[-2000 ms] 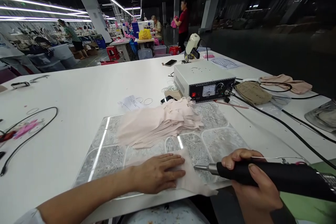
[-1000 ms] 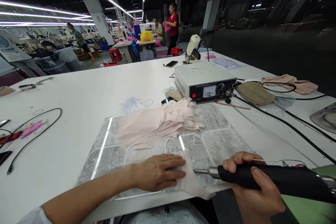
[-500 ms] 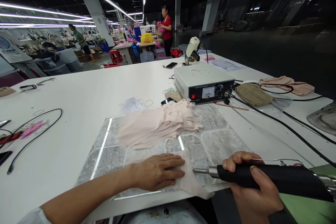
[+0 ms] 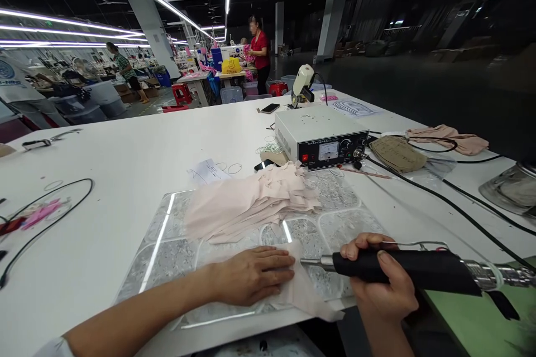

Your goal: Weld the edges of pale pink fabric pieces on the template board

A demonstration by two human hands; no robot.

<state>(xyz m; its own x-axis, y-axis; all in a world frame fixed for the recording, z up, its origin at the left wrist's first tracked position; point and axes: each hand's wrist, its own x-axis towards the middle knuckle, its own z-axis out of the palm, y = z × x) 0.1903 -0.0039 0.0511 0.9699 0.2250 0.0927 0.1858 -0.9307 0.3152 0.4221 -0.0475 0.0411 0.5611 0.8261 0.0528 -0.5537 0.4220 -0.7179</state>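
My left hand point(image 4: 255, 274) lies flat on a pale pink fabric piece point(image 4: 302, 289), its fingers stretched out and pressing it to a grey stone-patterned board point(image 4: 170, 259). Part of the cloth is hidden under the palm, and one corner hangs over the board's front edge. My right hand point(image 4: 383, 273) is wrapped round a black-handled ultrasonic handpiece point(image 4: 402, 269). Its thin metal tip points left and meets the fabric's right edge beside my left fingertips. Just beyond lies a fanned stack of similar fabric pieces point(image 4: 251, 195).
A control box point(image 4: 322, 134) with a dial stands behind the stack; a black cable point(image 4: 422, 192) runs from it to the right. Nearby are a phone point(image 4: 270, 107), a paper slip point(image 4: 208, 172), brown patterns point(image 4: 397, 152) and a glass jar point(image 4: 513, 189). Co-workers stand in the background.
My right hand and the handpiece have shifted left, the tip moving slightly up along the fabric's edge. My left hand stays on the cloth. The camera view has shifted slightly.
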